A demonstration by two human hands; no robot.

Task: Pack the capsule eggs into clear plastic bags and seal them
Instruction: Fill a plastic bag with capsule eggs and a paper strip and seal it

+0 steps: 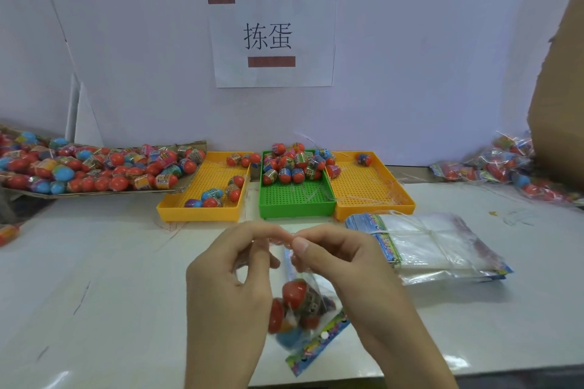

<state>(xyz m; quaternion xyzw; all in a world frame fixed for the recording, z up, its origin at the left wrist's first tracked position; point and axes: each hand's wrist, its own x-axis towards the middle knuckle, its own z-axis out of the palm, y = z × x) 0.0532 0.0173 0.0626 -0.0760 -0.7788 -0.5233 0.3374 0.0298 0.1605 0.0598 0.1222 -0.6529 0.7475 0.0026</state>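
Note:
A clear plastic bag [311, 322] with a colourful printed edge hangs in front of me over the white table. Inside it sit several capsule eggs [294, 294], red and blue. My left hand [227, 281] and my right hand [341, 259] both pinch the bag's top edge, fingertips meeting at the middle. Loose capsule eggs [290, 164] fill the back of a green tray [297, 202].
Two yellow trays [202, 208] [376, 196] flank the green one, each with a few eggs. A cardboard tray piled with eggs [91, 167] lies at the left. A stack of empty bags [433, 243] lies at the right, packed bags [502, 164] behind it, a cardboard box [559, 104] beside them.

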